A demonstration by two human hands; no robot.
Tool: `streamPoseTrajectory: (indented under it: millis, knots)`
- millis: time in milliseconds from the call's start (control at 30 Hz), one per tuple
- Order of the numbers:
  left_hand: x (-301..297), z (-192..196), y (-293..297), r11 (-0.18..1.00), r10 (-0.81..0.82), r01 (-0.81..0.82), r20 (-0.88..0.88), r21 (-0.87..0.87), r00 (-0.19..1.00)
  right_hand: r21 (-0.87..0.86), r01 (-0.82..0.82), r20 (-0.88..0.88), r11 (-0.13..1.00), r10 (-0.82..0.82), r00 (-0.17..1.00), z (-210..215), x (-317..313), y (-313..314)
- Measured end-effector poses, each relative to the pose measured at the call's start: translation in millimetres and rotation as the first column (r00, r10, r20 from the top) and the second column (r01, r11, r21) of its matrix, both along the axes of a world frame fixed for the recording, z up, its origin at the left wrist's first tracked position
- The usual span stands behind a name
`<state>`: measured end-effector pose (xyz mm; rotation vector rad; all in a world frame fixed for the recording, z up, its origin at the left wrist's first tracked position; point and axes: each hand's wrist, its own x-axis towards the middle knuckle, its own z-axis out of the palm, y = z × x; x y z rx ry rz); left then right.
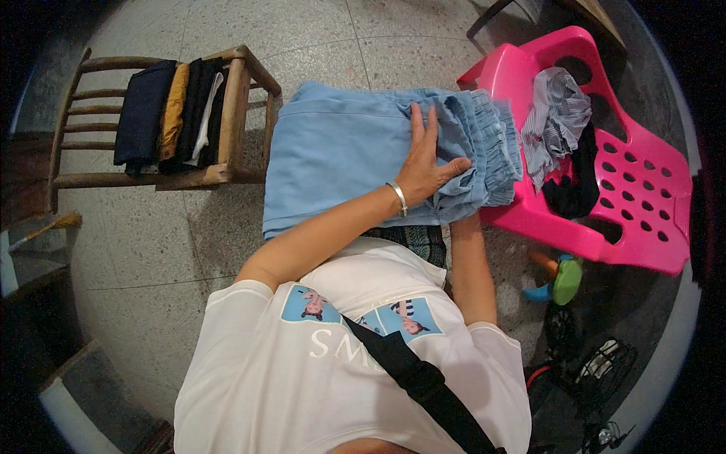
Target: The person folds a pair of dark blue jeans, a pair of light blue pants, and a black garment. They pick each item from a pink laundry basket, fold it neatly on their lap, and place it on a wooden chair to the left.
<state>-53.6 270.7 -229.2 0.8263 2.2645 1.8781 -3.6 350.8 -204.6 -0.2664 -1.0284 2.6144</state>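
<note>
The light-blue garment (340, 147) lies across the front of your body, long axis running left to right. Its gathered band (495, 147) forms the right end, beside the pink chair (560, 234). Your left hand (427, 170) rests on top, just left of the band, thumb spread away from the fingers. Most of the cloth extends leftward from this hand. Your right forearm (473, 265) passes beneath the band end; the right hand is hidden, so its grip cannot be determined.
</note>
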Motion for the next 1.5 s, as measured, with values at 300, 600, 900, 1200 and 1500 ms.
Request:
streamPoseTrajectory:
  millis: [300, 600, 900, 1200, 1500]
  knots:
    - [-28.4, -16.4, -49.8, -0.008, -0.998, -0.373, 0.018, 0.928, 0.066, 0.563, -0.117, 0.011, 0.818, 0.135, 0.991, 13.3, -9.9, -36.6]
    - [-15.3, 17.5, -113.8, 0.577, -0.665, -0.384, 0.688, 0.720, 0.290, 0.921, -0.193, 0.187, -0.338, -0.050, 0.981, 8.2, -7.9, -40.4]
    - [17.9, 71.2, -126.4, 0.927, -0.376, 0.355, -0.297, -0.122, 0.878, 0.921, -0.112, 0.270, -0.373, 0.403, 0.875, 21.0, -24.1, 18.2]
    - [42.0, 56.9, -97.9, 0.753, -0.441, 0.119, -0.361, -0.647, 0.821, 0.609, 0.393, 0.074, -0.688, 0.543, 0.836, -4.1, -72.8, 45.8]
    - [44.7, 68.0, -81.5, 0.715, -0.370, -0.013, -0.394, -0.699, 0.841, 0.576, 0.520, 0.098, -0.631, 0.685, 0.722, 6.3, -123.6, 30.0]
